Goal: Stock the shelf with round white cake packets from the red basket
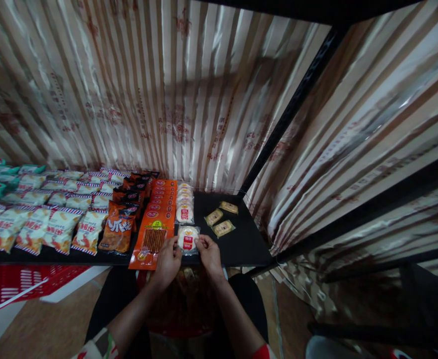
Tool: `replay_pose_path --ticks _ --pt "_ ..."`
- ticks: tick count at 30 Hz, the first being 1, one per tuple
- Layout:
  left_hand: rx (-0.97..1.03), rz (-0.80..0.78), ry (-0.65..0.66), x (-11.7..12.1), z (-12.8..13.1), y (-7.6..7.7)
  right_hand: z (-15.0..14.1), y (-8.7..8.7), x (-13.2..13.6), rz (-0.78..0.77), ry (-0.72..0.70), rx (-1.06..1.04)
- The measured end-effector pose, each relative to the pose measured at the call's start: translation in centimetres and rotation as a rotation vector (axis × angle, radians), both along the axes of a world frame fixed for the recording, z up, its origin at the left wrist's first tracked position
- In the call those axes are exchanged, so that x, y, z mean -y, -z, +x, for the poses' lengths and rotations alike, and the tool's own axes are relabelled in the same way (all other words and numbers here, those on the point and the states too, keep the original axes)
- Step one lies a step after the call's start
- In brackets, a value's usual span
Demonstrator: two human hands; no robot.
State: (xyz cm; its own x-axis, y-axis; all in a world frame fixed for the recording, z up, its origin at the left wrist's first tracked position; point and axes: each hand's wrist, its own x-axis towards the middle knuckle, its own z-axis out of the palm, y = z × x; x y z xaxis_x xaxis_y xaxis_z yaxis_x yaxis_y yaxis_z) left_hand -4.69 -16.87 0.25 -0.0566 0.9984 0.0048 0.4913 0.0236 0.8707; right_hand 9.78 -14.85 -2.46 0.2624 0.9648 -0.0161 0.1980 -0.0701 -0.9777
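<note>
Just right of the orange packet (155, 240), the cracker packet (188, 239) sits between my left hand (169, 260) and right hand (210, 256), fingers (205, 240) pinching its side edges.

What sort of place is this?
Probably a shop's snack section, or a mock-up of one: a black shelf carries rows of matching white-and-orange snack bags and overlapping flat orange packets, and a red basket with a white handle shows at lower left.

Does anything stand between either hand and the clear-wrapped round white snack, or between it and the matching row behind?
Nothing visible does. The left hand and right hand hold the clear-wrapped snack at its edges; only a narrow strip of flat black shelf separates it from the row of matching white snacks.
</note>
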Motion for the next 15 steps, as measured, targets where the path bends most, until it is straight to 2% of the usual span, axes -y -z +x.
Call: replay_pose_path --ticks 6,15 --pt "-0.21 0.027 0.001 -1.1 0.4 0.6 -0.3 -0.1 -1.6 0.004 0.017 0.026" --pt "-0.263 0.0 0.016 -2.7 0.8 0.6 -0.3 0.0 -3.6 -0.04 0.022 0.128"
